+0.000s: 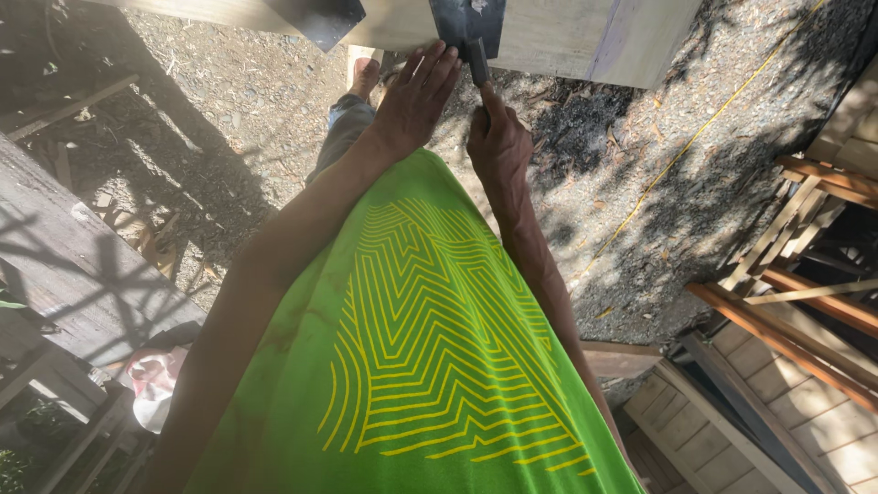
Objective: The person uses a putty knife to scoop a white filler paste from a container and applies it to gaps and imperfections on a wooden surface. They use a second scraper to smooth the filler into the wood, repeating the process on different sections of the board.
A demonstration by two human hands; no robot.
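A pale wooden beam (pixel 567 37) runs across the top of the view, with dark metal plates (pixel 466 23) fixed on it. My left hand (pixel 416 96) lies flat against the beam's lower edge beside the plate, fingers spread. My right hand (pixel 498 137) is closed around a small dark tool (pixel 478 66) and holds its tip up against the plate. My green shirt with yellow line pattern (pixel 412 348) fills the lower middle.
Gravel and dirt ground (pixel 640 165) lies below, crossed by a yellow string (pixel 695 137). A weathered plank (pixel 64 256) sits at left, stacked timber and wooden frames (pixel 805 274) at right. My sandalled foot (pixel 364 78) shows near the beam.
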